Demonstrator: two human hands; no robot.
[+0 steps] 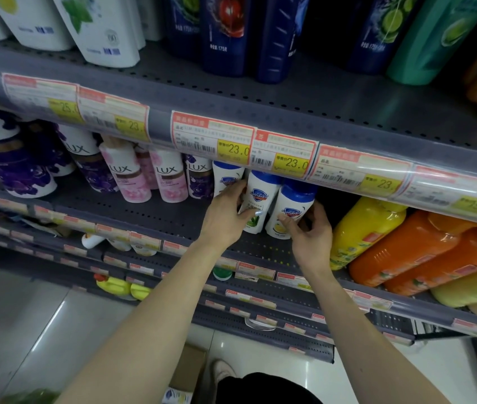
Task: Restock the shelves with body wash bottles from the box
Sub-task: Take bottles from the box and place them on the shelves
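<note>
Three white Safeguard body wash bottles with blue caps stand on the grey perforated shelf [150, 211]. My left hand [225, 214] grips the middle bottle [259, 199], which has a green leaf label. My right hand [310, 231] touches the lower side of the right bottle [289, 211], fingers curled on it. A third bottle [225, 177] stands behind my left hand, partly hidden. The cardboard box [186, 371] sits on the floor below, between my arms, with a bottle showing at its lower edge.
Pink and purple LUX bottles [170, 176] stand left of the Safeguard bottles. Yellow and orange bottles [406, 246] lie to the right. Price tags [234, 147] line the shelf edge above. Blue and white bottles fill the upper shelf. A dark gap lies behind the right bottle.
</note>
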